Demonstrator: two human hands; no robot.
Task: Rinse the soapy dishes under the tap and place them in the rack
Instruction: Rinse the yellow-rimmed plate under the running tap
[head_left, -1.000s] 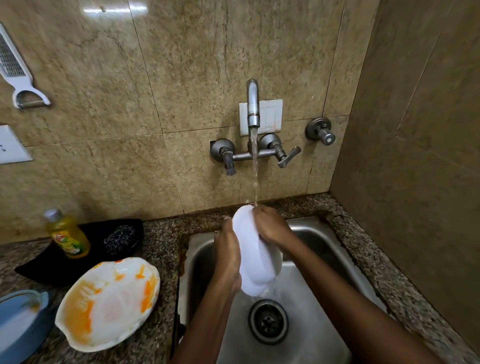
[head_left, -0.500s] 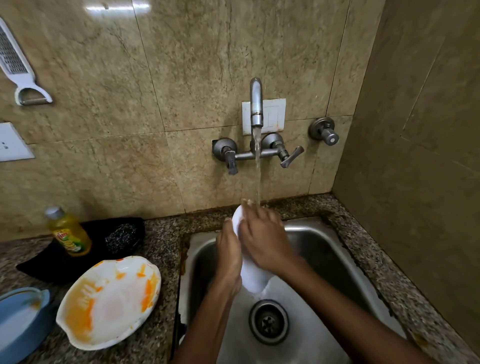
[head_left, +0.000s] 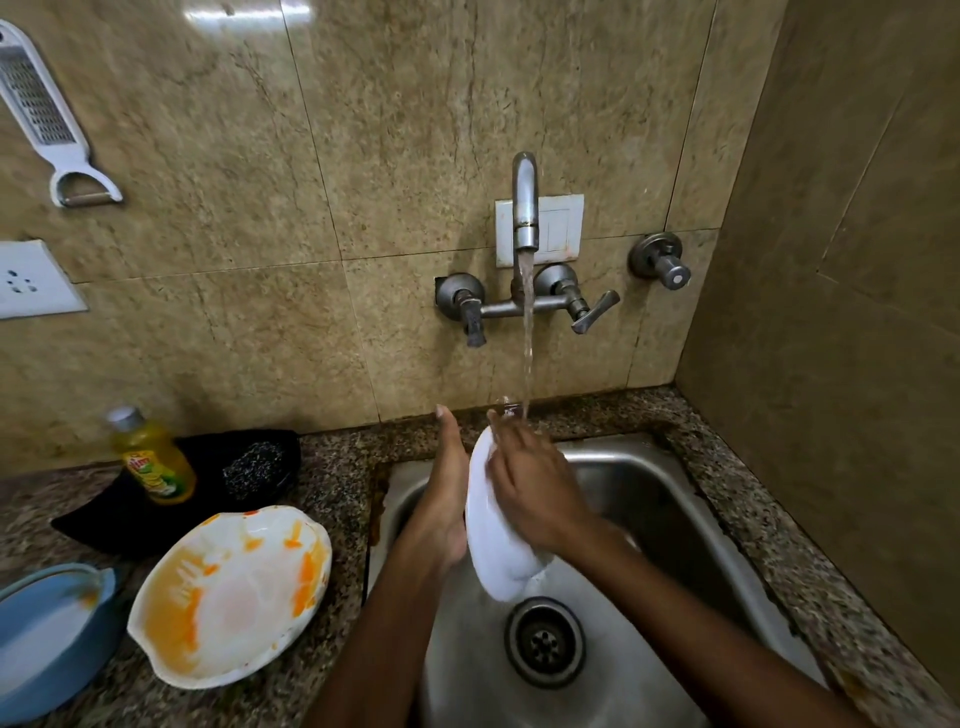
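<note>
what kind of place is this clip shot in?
Most likely a home kitchen, at the sink corner. A steel sink is set into a speckled stone counter under a wall tap that is running; a bottle of dish soap and a food-stained white dish sit beside it.

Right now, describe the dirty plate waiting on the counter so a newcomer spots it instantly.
Start at the steel sink; on the granite counter just left of it lies a white plate. Unlike the clean white dish under the tap or the blue dish further left, it has orange smears.
</note>
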